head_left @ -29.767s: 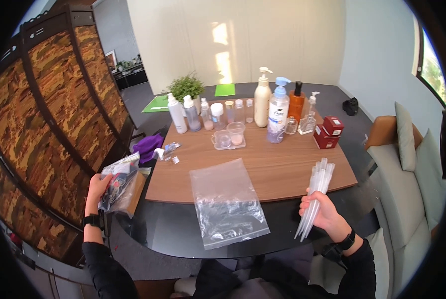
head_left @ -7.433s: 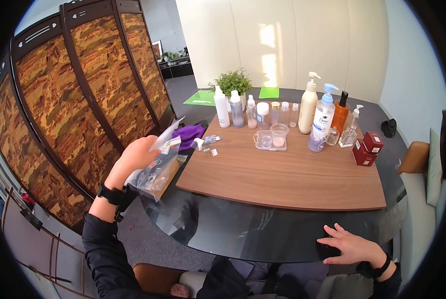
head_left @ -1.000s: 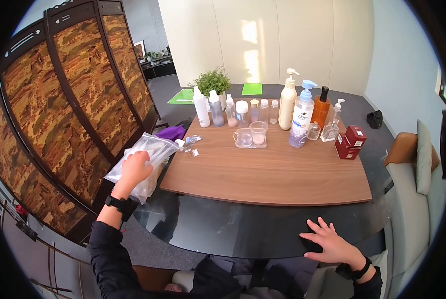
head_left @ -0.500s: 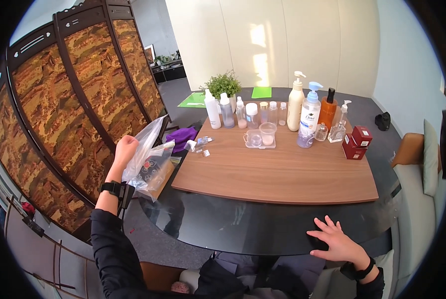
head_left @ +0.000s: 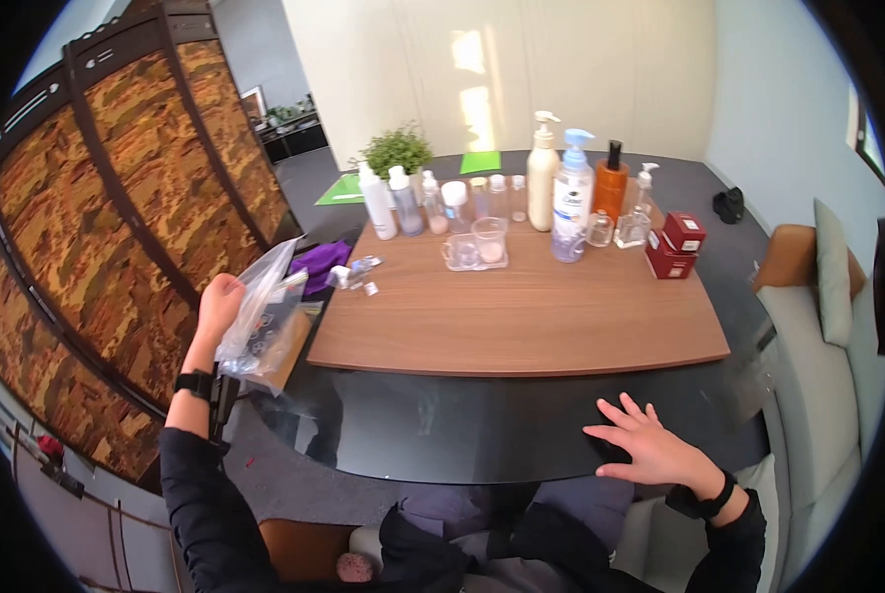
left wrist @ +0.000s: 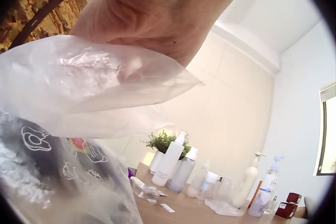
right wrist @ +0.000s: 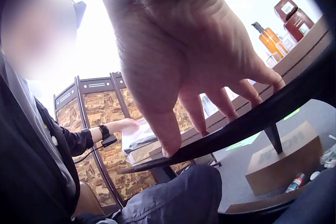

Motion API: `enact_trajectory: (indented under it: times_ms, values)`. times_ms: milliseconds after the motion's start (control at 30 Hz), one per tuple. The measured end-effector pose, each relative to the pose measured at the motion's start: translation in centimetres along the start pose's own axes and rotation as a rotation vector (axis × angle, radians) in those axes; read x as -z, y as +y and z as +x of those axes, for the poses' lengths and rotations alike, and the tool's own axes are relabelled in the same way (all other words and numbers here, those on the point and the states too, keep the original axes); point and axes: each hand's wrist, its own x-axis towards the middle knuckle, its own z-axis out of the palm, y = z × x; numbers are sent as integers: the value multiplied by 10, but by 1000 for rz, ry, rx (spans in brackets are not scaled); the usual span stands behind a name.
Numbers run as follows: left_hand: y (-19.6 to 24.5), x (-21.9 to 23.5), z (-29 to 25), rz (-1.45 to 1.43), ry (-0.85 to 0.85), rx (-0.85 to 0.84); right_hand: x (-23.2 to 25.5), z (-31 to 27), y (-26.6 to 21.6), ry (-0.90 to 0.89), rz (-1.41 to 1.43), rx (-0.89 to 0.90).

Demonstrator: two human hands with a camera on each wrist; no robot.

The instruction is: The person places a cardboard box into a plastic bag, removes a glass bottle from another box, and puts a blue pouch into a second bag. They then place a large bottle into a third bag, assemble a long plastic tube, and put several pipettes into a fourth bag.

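Observation:
My left hand (head_left: 221, 301) grips the top of a clear plastic bag (head_left: 254, 296), held raised at the table's left side; in the left wrist view the translucent bag (left wrist: 100, 85) hangs below the palm. Behind and under it lies another clear bag (left wrist: 73, 166) with dark, printed contents, over a brown box (head_left: 291, 348). My right hand (head_left: 650, 448) rests with spread, straight fingers on the black glass table edge (head_left: 462, 435), holding nothing. The right wrist view shows its fingertips touching that edge.
On the wooden board (head_left: 521, 326) stand several bottles, a clear tray with cups (head_left: 477, 255), small packets (head_left: 363, 269) and dark red boxes (head_left: 672, 259). A purple cloth (head_left: 321, 265) lies at its left. A folding screen (head_left: 136, 198) stands left, a sofa (head_left: 808, 346) right.
About a second ago my left hand was low over the bags; now it is raised, gripping the bag. The clear tubes from the oldest frame are out of my right hand, which has stayed on the glass lately.

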Motion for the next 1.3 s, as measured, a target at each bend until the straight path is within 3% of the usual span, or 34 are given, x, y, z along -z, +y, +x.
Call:
enact_trajectory:
  times_ms: [100,200,500,600,733,800,933,1000,1067,1100,1233,1300]
  values:
    - [-12,-8,-2,13,-67,-87,-1,2,2,-10,-50,16]
    - [-17,-19,-10,69,-264,-72,-6,2,7,-11,-73,22]
    - [23,-15,-42,305,-342,-277,-8,5,9,-20,-69,14]
    - [-13,-26,-27,270,-264,-338,-7,6,7,-34,-85,5]
    - [-36,-20,-6,134,-122,-203,-8,6,7,-39,-89,5]
    - [-45,-8,5,-90,66,-172,-7,7,8,-37,-93,10]
    - [16,31,-8,-435,205,-84,-7,6,6,-34,-84,7]
    - [87,42,-41,-737,108,0,-6,5,5,-42,-78,1]
    - [133,40,-64,-813,53,6,-4,5,4,-44,-75,-6]
    - [148,37,-73,-865,-53,-43,-4,5,4,-47,-61,-11]
    - [220,8,-116,-1062,-284,79,-2,4,5,-64,-5,-18]
    - [243,-12,-136,-1180,-532,51,15,7,4,-96,137,-50]
